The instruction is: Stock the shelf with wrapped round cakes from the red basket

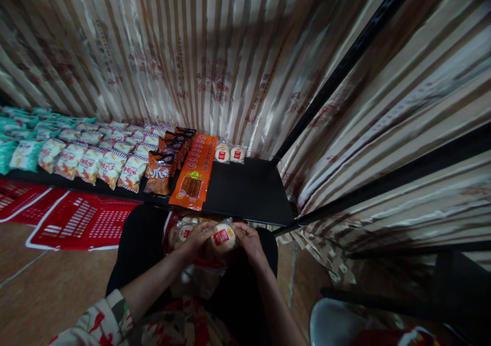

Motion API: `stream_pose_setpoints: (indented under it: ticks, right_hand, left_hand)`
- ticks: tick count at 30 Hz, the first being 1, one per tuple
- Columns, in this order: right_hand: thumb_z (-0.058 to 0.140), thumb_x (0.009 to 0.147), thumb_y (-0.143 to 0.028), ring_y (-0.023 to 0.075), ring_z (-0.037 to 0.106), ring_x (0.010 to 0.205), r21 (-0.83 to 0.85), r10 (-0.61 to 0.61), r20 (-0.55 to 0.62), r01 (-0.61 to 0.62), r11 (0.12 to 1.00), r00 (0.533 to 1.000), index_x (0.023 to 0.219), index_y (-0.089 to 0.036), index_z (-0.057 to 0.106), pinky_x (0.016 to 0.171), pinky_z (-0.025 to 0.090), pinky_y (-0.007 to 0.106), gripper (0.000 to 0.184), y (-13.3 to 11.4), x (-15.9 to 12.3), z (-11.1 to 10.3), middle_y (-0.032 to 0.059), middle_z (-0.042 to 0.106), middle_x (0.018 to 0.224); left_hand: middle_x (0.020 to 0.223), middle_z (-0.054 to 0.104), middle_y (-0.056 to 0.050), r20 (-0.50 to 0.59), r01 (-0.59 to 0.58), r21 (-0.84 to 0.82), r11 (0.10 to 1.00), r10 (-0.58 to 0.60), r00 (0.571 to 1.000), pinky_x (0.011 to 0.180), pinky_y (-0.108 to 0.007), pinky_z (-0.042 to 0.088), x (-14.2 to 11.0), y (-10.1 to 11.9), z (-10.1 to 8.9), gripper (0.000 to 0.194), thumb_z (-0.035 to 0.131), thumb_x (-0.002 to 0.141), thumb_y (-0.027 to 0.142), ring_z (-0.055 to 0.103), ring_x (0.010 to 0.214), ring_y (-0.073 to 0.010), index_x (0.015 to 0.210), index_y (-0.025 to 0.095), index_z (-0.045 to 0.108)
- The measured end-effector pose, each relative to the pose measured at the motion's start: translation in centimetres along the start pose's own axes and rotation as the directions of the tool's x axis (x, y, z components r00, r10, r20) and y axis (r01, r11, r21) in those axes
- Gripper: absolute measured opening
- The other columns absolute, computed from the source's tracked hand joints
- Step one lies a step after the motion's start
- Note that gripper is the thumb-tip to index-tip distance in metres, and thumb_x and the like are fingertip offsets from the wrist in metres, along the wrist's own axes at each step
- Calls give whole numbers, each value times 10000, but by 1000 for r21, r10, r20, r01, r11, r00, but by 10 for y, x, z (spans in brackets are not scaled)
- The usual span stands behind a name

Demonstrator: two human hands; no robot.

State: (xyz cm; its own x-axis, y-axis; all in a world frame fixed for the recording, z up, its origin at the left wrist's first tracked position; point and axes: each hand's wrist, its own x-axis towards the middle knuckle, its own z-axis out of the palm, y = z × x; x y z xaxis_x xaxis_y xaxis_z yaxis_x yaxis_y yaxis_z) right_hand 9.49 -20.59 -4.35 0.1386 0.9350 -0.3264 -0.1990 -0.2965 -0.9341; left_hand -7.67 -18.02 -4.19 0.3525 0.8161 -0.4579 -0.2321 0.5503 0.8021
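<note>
One round pack (pixel 223 235) is held low over the lap, printed label uppermost, between the left hand (pixel 200 236) and the right hand (pixel 249 238). A two-sided hold appears to suit its loose clear wrapper, which would otherwise let it tip. Directly beside it at 9 o'clock, similar packs lie in a red container (pixel 215 271) between the thighs, which probably steady it.

At 12 o'clock on the shelf (pixel 253 190), two packs of the same look (pixel 229 154) lie side by side near the rear edge, labels up; bare surface remains in front of them. At 11 o'clock, flat orange packets (pixel 194 174) overlap lengthwise, likely because they cannot stand. Toward 10 o'clock, dark-orange bags (pixel 158 174), white bags (pixel 109 167) and green bags (pixel 26 154) are grouped by kind, front faces outward, presumably for easy reading. Red baskets (pixel 84 223) rest at 9 o'clock, below shelf level.

Hand pose: the left forearm enters from 8 o'clock, fingers closed on the pack's left side. The right forearm rises from 5 o'clock, its bent fingers closed at the right edge; the exact fingertip contact is too dim to confirm.
</note>
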Motion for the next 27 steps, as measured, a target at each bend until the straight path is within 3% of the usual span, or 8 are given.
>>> stream_pose_setpoints:
  ticks: [10,17,21,27]
  right_hand:
    - [741,561,-518,103,523,528,-101,-12,54,17,995,998,706,-144,667,534,387,221,407,-16,16,4,1,637,598]
    - [691,597,-575,119,526,568,-39,-68,-5,68,997,998,755,-151,661,526,390,221,453,-22,17,10,10,623,636]
    - [637,655,-600,80,428,486,-67,-104,-23,102,992,994,785,-157,643,459,314,198,461,-20,14,11,-32,527,540]
    - [633,671,-583,67,393,469,-63,-72,-4,71,995,997,841,-165,635,441,273,188,451,-19,7,13,-49,493,533]
  left_hand:
    - [670,631,-23,117,49,18,999,-51,992,558,-256,422,2,-2,-3,314,721,581,360,573,569,-148,764,139,593]
    - [673,644,-20,-24,-11,9,1000,12,1000,544,-242,420,4,4,2,308,725,559,344,575,575,-148,756,140,606]
    - [702,662,-30,-151,-76,23,997,79,985,596,-249,445,7,8,5,290,738,570,327,613,664,-178,760,144,617]
    - [708,669,-34,-215,-126,14,992,126,968,616,-249,464,11,14,10,281,749,579,303,620,672,-174,766,142,614]
